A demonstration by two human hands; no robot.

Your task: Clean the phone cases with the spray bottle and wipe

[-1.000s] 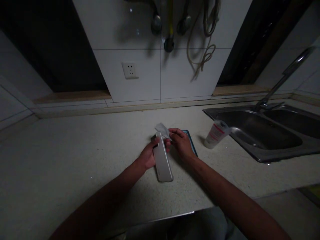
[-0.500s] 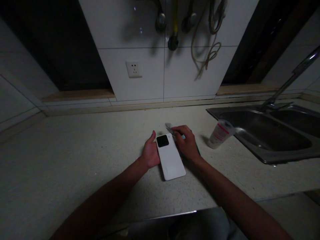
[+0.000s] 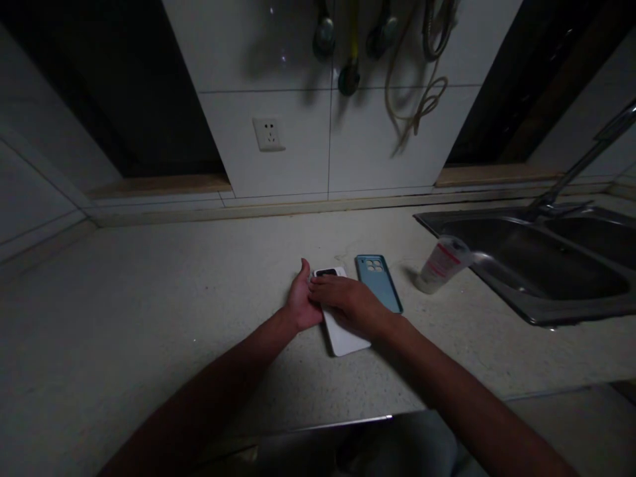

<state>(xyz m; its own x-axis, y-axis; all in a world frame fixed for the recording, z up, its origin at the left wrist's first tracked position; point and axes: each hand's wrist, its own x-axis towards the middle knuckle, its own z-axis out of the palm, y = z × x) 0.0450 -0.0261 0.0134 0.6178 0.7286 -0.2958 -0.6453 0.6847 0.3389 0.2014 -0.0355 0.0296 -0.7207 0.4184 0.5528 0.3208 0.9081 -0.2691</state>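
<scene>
A white phone (image 3: 345, 334) lies back up on the pale countertop (image 3: 149, 311), its dark camera block (image 3: 325, 272) at the far end. My left hand (image 3: 302, 303) is cupped against the phone's left edge with the thumb pointing away from me. My right hand (image 3: 348, 299) lies across the phone's upper half, fingers pressed together and pointing left, touching my left hand. Whatever is under those fingers is hidden. A blue phone case (image 3: 378, 282) lies flat just right of my right hand, apart from it.
A white tube with red print (image 3: 440, 266) lies on its side by the steel sink (image 3: 527, 265), with the tap (image 3: 581, 162) behind. The tiled wall has a socket (image 3: 269, 134), and utensils and a rope (image 3: 422, 99) hang on it. The counter's front edge (image 3: 348, 424) is near me.
The phone went from tilted on edge in my left hand to flat on the counter. My right hand, which held a small white wipe, moved left onto the phone, uncovering the blue case.
</scene>
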